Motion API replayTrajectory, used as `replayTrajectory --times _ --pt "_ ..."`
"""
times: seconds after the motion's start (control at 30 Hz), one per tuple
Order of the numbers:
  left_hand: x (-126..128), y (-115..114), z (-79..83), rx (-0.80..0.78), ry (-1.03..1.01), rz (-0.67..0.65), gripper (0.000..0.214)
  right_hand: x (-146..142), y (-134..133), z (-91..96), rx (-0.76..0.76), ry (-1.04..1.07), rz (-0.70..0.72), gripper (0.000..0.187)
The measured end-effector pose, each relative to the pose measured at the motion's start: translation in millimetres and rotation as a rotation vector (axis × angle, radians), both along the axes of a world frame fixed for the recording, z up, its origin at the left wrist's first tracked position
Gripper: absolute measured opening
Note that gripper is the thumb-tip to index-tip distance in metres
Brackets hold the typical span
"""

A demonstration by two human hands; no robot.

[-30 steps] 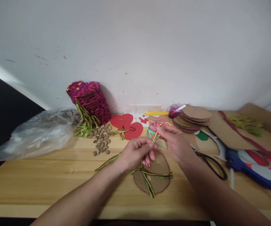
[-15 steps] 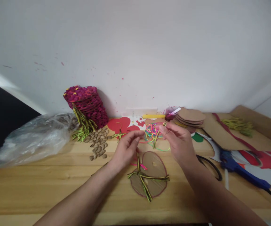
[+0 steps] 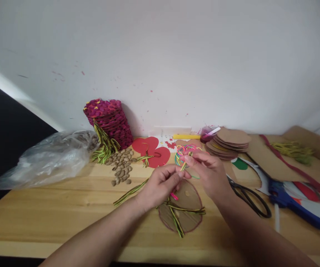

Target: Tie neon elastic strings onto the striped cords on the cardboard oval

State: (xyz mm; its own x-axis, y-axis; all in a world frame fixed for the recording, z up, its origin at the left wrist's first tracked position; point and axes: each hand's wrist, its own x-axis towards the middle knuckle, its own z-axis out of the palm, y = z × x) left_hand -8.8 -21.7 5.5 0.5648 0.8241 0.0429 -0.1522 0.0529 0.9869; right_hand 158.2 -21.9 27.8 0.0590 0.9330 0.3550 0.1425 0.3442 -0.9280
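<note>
A brown cardboard heart (image 3: 189,217) lies on the wooden table (image 3: 65,215) with green-and-yellow striped cord (image 3: 176,217) crossed over it. My left hand (image 3: 161,183) pinches one strand of that cord just above the heart's upper left edge, and a pink rubber band (image 3: 173,195) shows under its fingers. My right hand (image 3: 207,170) is closed on the upper end of the same strand, in front of a pile of coloured rubber bands (image 3: 183,152). The two hands nearly touch.
Black scissors (image 3: 247,196) and a blue glue gun (image 3: 293,204) lie to the right. Stacked brown cardboard hearts (image 3: 228,142), red paper hearts (image 3: 151,150), seeds (image 3: 121,167), a magenta basket (image 3: 110,120) and a clear plastic bag (image 3: 46,157) line the back by the white wall.
Half a second ago my hands were apart and raised over the rubber bands. Now they have come together lower, both pinching the striped strand above the heart.
</note>
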Motion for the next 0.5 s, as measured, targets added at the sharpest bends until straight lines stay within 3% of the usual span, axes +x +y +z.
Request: replayTrajectory --times 0.17,0.3,0.5 --pt "1 2 -0.4 -0.064 -0.028 -0.088 0.031 4 4 1.6 -0.095 0.285 0.041 0.012" --pt "3 -1 1.6 -0.097 0.086 -0.206 0.032 7 7 5.2 -0.102 0.479 0.040 0.011" --pt "-1 -2 6.0 -0.054 0.238 -0.299 0.038 25 17 20.5 -0.061 0.638 -0.074 0.015"
